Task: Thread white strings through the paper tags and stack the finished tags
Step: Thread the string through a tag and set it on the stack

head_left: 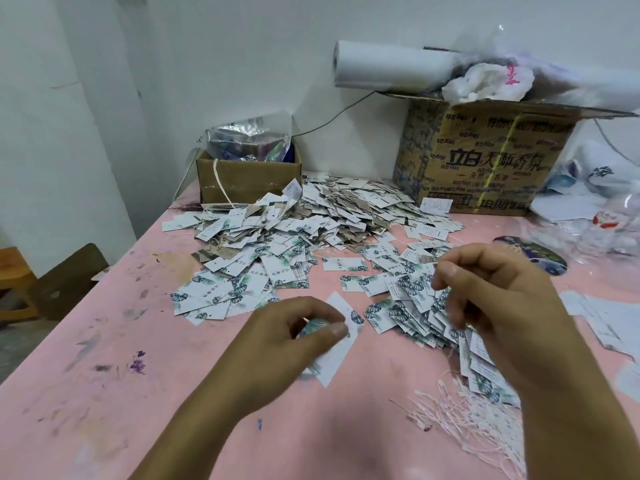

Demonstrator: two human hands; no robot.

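My left hand point(294, 336) pinches a white paper tag point(341, 344) with a blue-green leaf print, held just above the pink table point(104, 358). My right hand point(498, 289) is raised to the right of it, thumb and forefinger pinched on a thin white string point(437, 262) that barely shows. A loose spread of unthreaded tags point(412, 306) lies under and beyond my right hand. A big heap of tags with strings point(311, 216) fills the table's middle and back. A bundle of white strings point(464, 414) lies near the front, under my right forearm.
A small open cardboard box point(247, 178) with plastic bags stands at the back left. A large printed carton point(481, 157) stands at the back right, with a white roll point(391, 65) on top. Plastic bags and papers point(588, 209) crowd the right edge. A wooden chair point(52, 282) stands left of the table.
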